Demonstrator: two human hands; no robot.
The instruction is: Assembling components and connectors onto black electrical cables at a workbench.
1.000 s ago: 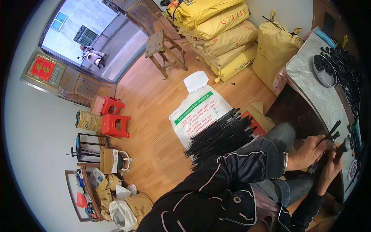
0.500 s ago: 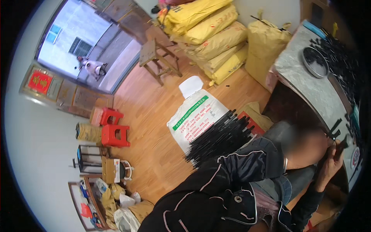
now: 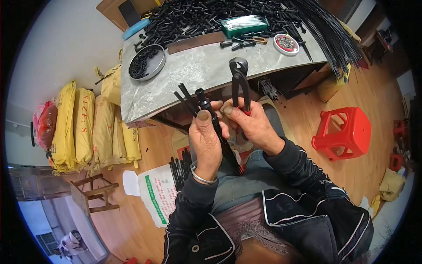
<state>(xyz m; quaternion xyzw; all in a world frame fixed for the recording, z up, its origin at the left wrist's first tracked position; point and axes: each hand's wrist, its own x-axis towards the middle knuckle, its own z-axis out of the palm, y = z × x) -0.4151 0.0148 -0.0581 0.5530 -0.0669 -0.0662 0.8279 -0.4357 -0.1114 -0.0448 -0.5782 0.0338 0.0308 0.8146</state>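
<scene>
My left hand (image 3: 205, 143) is closed around several thin black rods (image 3: 187, 101), which point up from the fist and run down toward my lap. One of them carries a thicker black ribbed fitting (image 3: 203, 99) at its upper end, beside my thumb. In my right hand (image 3: 257, 127) is a pair of pincers (image 3: 239, 77) with a dark metal head and red grips, held upright with the jaws on top. The right thumb and forefinger come close to the left fingers; whether they pinch a small part there, I cannot tell.
A grey marbled table (image 3: 193, 75) ahead bears heaped black fittings (image 3: 189, 22), a round metal dish (image 3: 161, 65), a green box (image 3: 245, 30) and a white tub (image 3: 286, 45). Long black rods (image 3: 329, 35) overhang its right end. Right stands a red stool (image 3: 343, 132); left, yellow sacks (image 3: 83, 127).
My view has swung from the floor and doorway at the left round to the table. Both hands are now together in front of me, with the rods and the pincers plainly visible.
</scene>
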